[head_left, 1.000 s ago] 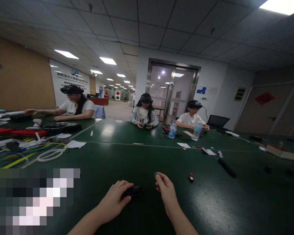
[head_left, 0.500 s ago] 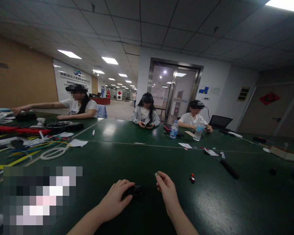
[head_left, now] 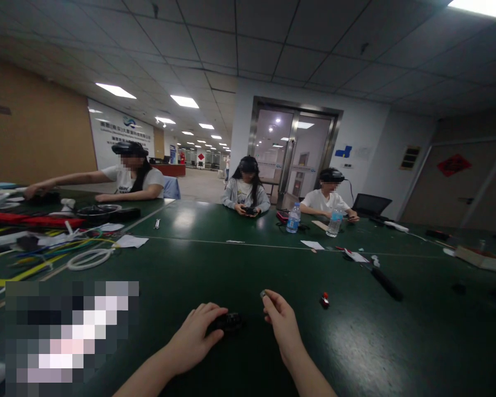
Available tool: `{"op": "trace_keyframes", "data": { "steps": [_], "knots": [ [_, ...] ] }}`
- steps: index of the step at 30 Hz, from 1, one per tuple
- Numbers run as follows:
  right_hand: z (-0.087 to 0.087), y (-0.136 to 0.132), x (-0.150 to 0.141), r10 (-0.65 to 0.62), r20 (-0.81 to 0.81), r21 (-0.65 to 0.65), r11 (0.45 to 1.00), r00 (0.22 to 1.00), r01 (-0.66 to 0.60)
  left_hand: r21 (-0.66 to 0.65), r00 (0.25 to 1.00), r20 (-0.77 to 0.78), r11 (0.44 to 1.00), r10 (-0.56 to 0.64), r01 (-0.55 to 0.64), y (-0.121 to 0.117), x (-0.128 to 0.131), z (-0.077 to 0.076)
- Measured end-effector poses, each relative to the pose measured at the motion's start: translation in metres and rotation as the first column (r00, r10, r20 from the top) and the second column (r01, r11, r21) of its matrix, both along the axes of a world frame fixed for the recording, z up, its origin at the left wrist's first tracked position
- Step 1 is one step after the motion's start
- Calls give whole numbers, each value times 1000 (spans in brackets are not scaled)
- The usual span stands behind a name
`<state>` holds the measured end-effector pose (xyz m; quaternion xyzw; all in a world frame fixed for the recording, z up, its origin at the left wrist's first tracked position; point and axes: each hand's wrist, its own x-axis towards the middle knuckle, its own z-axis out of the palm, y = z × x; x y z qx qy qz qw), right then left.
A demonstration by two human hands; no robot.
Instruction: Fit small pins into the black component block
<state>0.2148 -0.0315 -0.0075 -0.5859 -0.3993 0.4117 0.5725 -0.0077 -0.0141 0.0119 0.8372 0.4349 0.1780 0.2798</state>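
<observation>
My left hand (head_left: 196,333) curls around a small black device (head_left: 230,322) shaped like a computer mouse, lying on the dark green table (head_left: 215,275). Its left part is hidden under my fingers. Between the thumb and forefinger of my right hand (head_left: 281,320) is a small silvery piece (head_left: 263,294) that resembles a USB plug. It is held just above the table, a short way right of the black device and apart from it. Farther right lies a small red and white object (head_left: 324,300), too small to name.
A black-handled tool (head_left: 386,284) lies to the right. Two water bottles (head_left: 293,219) stand across the table, where three people sit, one a person in grey (head_left: 246,190). Loose wires, a coiled white cable (head_left: 90,259) and papers crowd the left. A small wrench (head_left: 157,224) lies farther back.
</observation>
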Motion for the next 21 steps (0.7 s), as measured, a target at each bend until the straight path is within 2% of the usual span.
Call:
{"op": "trace_keyframes", "data": {
  "steps": [9,21],
  "knots": [
    [-6,2,3,20,-2,4,1000,1000,-20,4,1000,-10,1000,-3,3,0,0,-1],
    [-4,1,2,11,40,27,1000,999,-12,26,1000,-6,1000,-17,18,-2,-1,0]
  ]
}}
